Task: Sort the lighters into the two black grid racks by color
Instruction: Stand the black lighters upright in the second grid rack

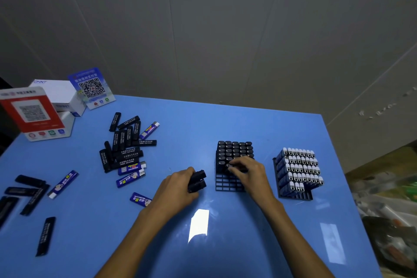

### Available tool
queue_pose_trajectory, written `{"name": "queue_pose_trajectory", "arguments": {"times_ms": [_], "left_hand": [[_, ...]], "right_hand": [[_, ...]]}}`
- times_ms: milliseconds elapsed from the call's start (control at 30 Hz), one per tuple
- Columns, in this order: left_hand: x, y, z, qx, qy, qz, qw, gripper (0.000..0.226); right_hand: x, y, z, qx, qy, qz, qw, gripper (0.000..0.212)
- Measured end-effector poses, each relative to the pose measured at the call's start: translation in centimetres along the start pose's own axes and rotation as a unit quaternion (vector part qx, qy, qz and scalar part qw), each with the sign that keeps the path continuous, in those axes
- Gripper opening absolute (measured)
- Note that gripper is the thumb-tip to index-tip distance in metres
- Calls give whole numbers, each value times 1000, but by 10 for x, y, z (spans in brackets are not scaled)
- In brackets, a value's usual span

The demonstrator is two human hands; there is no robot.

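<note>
Two black grid racks stand on the blue table. The middle rack (228,184) holds several black lighters (234,150) in its far rows, with bare cells at its near edge. The right rack (295,196) is filled with blue lighters with white tops (300,167). My left hand (178,187) grips a few black lighters (197,180) just left of the middle rack. My right hand (248,171) reaches over that rack, its fingertips pinching a black lighter (229,166) at the rack. A loose heap of black lighters (126,144) and a few blue ones (132,172) lies to the left.
More black lighters (27,192) and a blue one (64,183) are scattered at the table's left edge. A single blue lighter (140,199) lies near my left wrist. Two QR-code stands (33,113) (92,88) and a white box (58,92) sit at the far left corner.
</note>
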State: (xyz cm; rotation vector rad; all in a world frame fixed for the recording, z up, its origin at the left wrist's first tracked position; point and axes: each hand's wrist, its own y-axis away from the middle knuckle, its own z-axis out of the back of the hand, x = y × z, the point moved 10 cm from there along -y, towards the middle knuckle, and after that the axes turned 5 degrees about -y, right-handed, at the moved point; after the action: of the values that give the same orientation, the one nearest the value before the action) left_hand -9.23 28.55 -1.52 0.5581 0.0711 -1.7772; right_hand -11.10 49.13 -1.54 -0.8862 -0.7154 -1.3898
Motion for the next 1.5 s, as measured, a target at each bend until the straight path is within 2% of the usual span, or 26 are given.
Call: {"name": "queue_pose_trajectory", "arguments": {"times_ms": [233,467,667,833,1000,1500], "left_hand": [[-3,1,0,5,-6,-2,1000,22],[-13,0,4,-9,-15,-13,1000,21],[-30,0,0,0,-29,-23,999,18],[-58,5,5,-15,-73,-50,996,20],[-75,7,-3,-14,-63,-78,995,22],[-87,16,-8,-16,-77,-100,992,26]], "right_hand": [[10,2,1,1,94,32,995,13],[10,13,17,-1,129,-19,991,22],[29,29,20,48,160,12,986,27],[55,41,23,60,142,63,986,24],[70,51,16,102,91,69,988,23],[51,53,12,137,-31,-21,990,15]]}}
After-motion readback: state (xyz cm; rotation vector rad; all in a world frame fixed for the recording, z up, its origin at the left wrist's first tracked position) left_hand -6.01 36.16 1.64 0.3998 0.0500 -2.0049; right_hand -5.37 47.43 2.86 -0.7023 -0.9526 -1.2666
